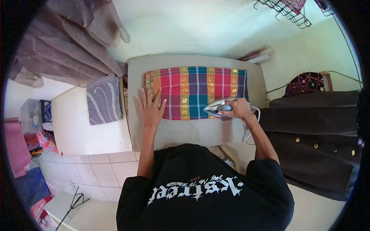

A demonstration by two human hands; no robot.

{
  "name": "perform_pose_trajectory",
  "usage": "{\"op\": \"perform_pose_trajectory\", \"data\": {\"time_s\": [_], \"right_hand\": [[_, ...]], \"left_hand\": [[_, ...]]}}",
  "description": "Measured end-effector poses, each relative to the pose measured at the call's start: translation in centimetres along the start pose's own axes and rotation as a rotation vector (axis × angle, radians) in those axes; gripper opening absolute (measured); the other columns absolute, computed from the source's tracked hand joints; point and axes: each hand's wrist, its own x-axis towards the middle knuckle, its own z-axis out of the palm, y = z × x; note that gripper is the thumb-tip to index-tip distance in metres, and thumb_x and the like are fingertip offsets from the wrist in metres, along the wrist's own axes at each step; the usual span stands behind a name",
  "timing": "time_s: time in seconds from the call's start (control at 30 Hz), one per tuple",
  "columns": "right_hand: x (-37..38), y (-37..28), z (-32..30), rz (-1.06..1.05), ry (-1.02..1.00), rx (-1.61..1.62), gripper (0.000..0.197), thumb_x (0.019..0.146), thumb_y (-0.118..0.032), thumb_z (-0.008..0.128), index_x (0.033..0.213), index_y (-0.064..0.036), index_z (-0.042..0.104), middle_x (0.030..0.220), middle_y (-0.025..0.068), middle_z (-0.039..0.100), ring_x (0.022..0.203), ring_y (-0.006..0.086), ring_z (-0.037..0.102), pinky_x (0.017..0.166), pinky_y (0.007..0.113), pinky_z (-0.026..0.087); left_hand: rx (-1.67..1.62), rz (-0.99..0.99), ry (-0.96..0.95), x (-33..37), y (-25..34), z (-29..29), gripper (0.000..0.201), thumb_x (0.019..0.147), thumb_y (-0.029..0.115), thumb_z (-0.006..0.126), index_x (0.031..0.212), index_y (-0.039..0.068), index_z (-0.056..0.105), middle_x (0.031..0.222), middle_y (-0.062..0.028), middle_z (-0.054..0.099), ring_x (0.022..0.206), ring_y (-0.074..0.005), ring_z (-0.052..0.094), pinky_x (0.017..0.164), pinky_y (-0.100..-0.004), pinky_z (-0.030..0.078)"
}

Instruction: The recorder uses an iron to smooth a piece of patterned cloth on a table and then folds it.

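Tiled floor: pale pinkish squares (100, 169) on the near left, with a slim black tripod (73, 206) standing close by.
Black shirt: the person's back and shoulders (200, 161), right up against the work.
Ironing board: a grey padded top (181, 133), its long side running left to right before the person.
Left hand: palm down, fingers spread (151, 109) at the cloth's left end, gripping nothing.
Right hand: curled (242, 107) round the handle of a silver-and-white iron (216, 104).
Iron: near the cloth's right end and its near edge, nose aimed left toward the other hand; it seems to rest on the fabric, though contact is hard to confirm.
Cord: white (259, 113), looping beside the right wrist.
Plaid cloth: folded into a long strip (198, 88) of red, teal, purple and gold, spread between the hands and beyond them; its long axis runs left to right, its left end nearer the left hand, its right end nearer the right.
White desk: just left of the board (100, 138), bearing a folded grey patterned cloth (104, 100).
Dark garment: gold-buttoned (308, 127), off to the right.
Far wall: pale green-white (173, 27), a black wire rack (289, 13) high on the right.
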Motion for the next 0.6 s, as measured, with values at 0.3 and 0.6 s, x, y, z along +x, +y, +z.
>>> {"op": "perform_pose_trajectory", "data": {"time_s": [0.3,0.6], "right_hand": [[5.7,-7.3,1.0,-0.107,0.173,-0.041,0.055,0.079,-0.068,0.062,0.088,-0.0145,0.072,0.061,0.0143,0.064,0.056,0.0304,0.066,0.053,0.042,0.052],[9.6,-14.0,1.3,-0.227,0.281,0.054,0.051,0.082,-0.064,0.061,0.091,-0.0155,0.072,0.059,0.0137,0.064,0.053,0.0320,0.065,0.053,0.043,0.053]], "left_hand": [[-0.263,-0.501,-0.015,-1.4,-1.6,-2.5,0.051,0.086,0.041,0.070,0.128,0.014,0.060,0.129,-0.0151,0.055,0.117,-0.0316,0.052,0.099,-0.0488,0.038],[-0.629,-0.460,0.196,-2.8,-4.0,-1.3,0.053,0.074,0.022,0.084,0.120,0.006,0.062,0.101,-0.0123,0.062,0.098,-0.0263,0.062,0.081,-0.0356,0.050]]}}
